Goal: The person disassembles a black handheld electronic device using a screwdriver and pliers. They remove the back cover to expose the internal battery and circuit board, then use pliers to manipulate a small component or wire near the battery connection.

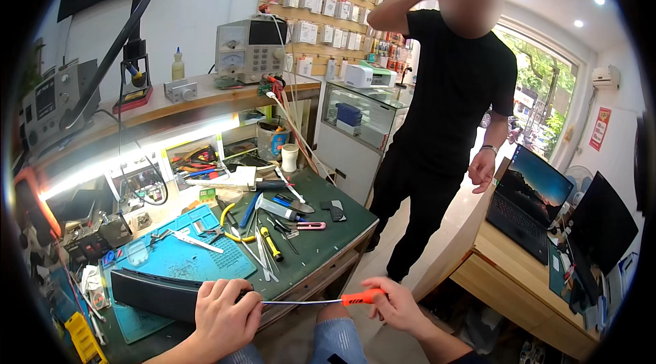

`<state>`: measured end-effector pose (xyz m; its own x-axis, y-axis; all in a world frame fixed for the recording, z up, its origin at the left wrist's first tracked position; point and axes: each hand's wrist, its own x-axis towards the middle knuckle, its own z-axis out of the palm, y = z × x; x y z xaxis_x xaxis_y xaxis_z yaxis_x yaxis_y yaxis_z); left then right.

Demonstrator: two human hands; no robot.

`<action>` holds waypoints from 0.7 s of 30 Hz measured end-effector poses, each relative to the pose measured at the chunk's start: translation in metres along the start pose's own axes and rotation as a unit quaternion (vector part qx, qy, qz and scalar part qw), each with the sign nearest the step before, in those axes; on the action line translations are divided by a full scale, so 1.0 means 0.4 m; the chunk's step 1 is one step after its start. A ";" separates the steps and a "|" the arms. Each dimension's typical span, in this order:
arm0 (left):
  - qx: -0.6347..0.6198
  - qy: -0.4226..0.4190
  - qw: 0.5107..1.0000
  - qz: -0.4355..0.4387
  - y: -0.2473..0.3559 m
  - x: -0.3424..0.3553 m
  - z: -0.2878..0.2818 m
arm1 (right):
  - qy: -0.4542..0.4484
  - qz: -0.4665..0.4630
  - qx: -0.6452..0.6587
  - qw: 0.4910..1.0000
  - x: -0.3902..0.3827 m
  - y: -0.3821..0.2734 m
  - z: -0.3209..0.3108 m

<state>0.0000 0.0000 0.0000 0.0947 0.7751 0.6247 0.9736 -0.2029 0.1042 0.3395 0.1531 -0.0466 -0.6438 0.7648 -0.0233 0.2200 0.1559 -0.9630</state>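
From where I stand, the seated person has both hands at the near edge of the green worktop. The left hand is curled over the right end of a long black casing, fingers bent and holding it; most of the casing's length stretches away to the left of that hand, over the near part of a blue mat. The right hand is closed around the orange handle of a screwdriver, out past the worktop's near edge and above the person's knee. Its long thin shaft runs leftward, nearly level, to the left fingers at the casing's right end (those fingers hide the tip, so I can't tell what it meets).

On the blue mat, beyond the casing, lie a pale flat tool and, by the mat's left edge, a small clear box. To the mat's right, a yellow-and-black screwdriver lies among other tools, with a pink-handled knife closer to the worktop's right corner. A white jar stands toward the back edge. Past the right corner, a person in black stands with one hand raised to the head, and a laptop sits open on the wooden desk to the right.
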 end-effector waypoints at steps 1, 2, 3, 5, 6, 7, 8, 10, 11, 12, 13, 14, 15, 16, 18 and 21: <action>0.000 0.001 1.000 -0.001 0.000 -0.001 0.002 | -0.012 0.036 -0.031 0.999 0.006 0.018 -0.013; 0.001 0.002 1.000 -0.001 0.001 -0.001 0.002 | -0.011 0.009 -0.032 0.999 0.003 0.019 -0.027; -0.002 0.008 1.000 -0.002 0.006 -0.001 0.009 | -0.010 -0.021 -0.025 0.999 0.007 0.020 -0.021; -0.007 0.019 1.000 -0.004 0.016 0.001 0.020 | 0.012 -0.203 0.052 0.978 -0.006 -0.006 -0.012; -0.006 0.013 1.000 -0.003 0.017 0.002 0.017 | 0.028 -0.168 0.061 0.983 -0.016 -0.025 0.004; -0.002 0.008 1.000 -0.002 0.015 0.002 0.010 | 0.042 -0.136 0.071 0.987 -0.017 -0.055 0.019; 0.002 0.004 1.000 -0.001 0.013 0.002 0.005 | 0.055 -0.103 0.080 0.990 -0.016 -0.069 0.028; 0.002 0.002 1.000 0.002 0.012 0.002 0.004 | 0.055 0.001 0.022 0.998 -0.020 -0.057 0.014; 0.002 0.001 1.000 0.003 0.011 0.001 0.004 | 0.055 -0.018 0.003 0.998 -0.018 -0.042 0.009; 0.001 0.003 1.000 0.003 0.011 0.001 0.005 | 0.055 -0.037 -0.017 0.998 -0.014 -0.028 0.003; -0.001 0.005 1.000 0.004 0.010 0.002 0.006 | 0.054 -0.127 -0.026 0.990 -0.006 -0.010 0.001; -0.002 0.007 1.000 0.004 0.010 0.002 0.007 | 0.053 -0.161 -0.013 0.985 -0.007 -0.005 0.000; -0.001 0.005 1.000 0.003 0.009 0.002 0.006 | 0.048 -0.195 0.003 0.980 -0.006 -0.011 0.005; 0.001 0.004 1.000 0.002 0.008 0.003 0.005 | 0.042 -0.173 0.041 0.983 -0.012 -0.030 0.013; 0.003 0.003 1.000 0.002 0.004 0.003 0.004 | 0.051 -0.112 0.051 0.991 -0.015 -0.051 0.026; 0.005 0.007 1.000 0.007 -0.001 0.005 0.003 | 0.061 -0.021 0.009 0.998 -0.008 -0.039 0.023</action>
<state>0.0000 0.0023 0.0004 0.1059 0.7642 0.6362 0.9741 -0.2082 0.0879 0.3313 0.1425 -0.0339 -0.5581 0.8283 0.0496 0.1808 0.1797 -0.9670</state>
